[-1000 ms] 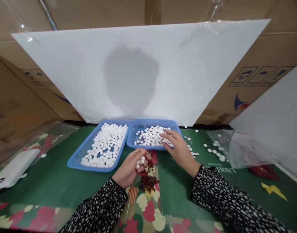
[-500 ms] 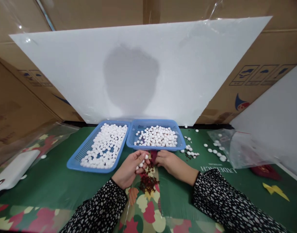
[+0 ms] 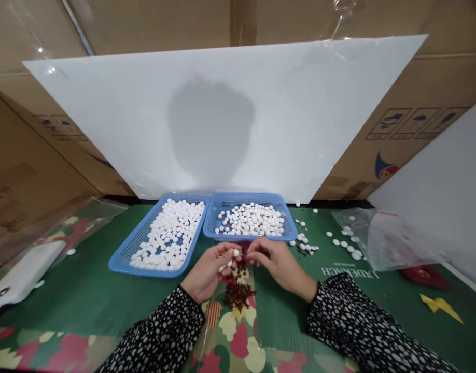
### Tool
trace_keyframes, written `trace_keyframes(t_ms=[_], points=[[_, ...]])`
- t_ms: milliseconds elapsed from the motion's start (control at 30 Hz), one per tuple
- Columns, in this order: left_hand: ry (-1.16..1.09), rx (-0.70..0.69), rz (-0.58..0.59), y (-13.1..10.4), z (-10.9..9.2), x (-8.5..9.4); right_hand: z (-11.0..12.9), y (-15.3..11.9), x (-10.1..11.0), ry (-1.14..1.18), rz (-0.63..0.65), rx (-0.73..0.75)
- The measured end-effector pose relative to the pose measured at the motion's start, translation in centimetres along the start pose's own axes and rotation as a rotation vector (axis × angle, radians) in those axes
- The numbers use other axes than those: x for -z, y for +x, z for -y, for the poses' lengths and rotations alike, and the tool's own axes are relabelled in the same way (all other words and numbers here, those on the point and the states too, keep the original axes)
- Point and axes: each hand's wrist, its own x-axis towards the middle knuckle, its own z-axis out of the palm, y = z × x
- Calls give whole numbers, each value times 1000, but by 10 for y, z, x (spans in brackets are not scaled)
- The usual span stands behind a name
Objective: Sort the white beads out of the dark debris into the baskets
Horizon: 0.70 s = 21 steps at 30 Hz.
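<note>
My left hand (image 3: 207,273) is curled, palm up, around several small white balls (image 3: 223,268), with one more at the thumb tip. Just to its right, my right hand (image 3: 279,264) has its fingertips bent together in a pinch; whatever they hold, if anything, is too small to make out. Beneath and between the hands lies a loose pile of dark red shreds (image 3: 238,294). Behind them sits a blue mesh basket (image 3: 250,238) with white balls in it. A second blue basket (image 3: 119,261), also holding many white balls, stands at an angle to the left.
Loose white balls (image 3: 302,239) lie right of the baskets, some with dark bits beside them. Farther right are a clear plastic bag (image 3: 393,243) and yellow scraps (image 3: 440,305). A white handled object (image 3: 26,272) lies at left. A white board (image 3: 284,119) leans behind the baskets.
My right hand has lifted slightly from the red shreds, and its thumb and fingers now show in a pinch near the left fingertips. My left hand has barely moved.
</note>
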Motion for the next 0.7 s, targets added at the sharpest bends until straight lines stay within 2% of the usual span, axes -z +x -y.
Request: trace_keyframes(t_ms=[100,167,367,700], points=[[-2,-4,-11,0,0,-1,5,2,-5,316,-31,-116],[12,-9,-17,1,0,-3,6,3,-9,386,-37,-147],[35,-16,-24,0,1,-4,5,3,-16,369,-42,-84],[56,-59,-6,2,5,-2,7,0,-21,318,-80,-101]])
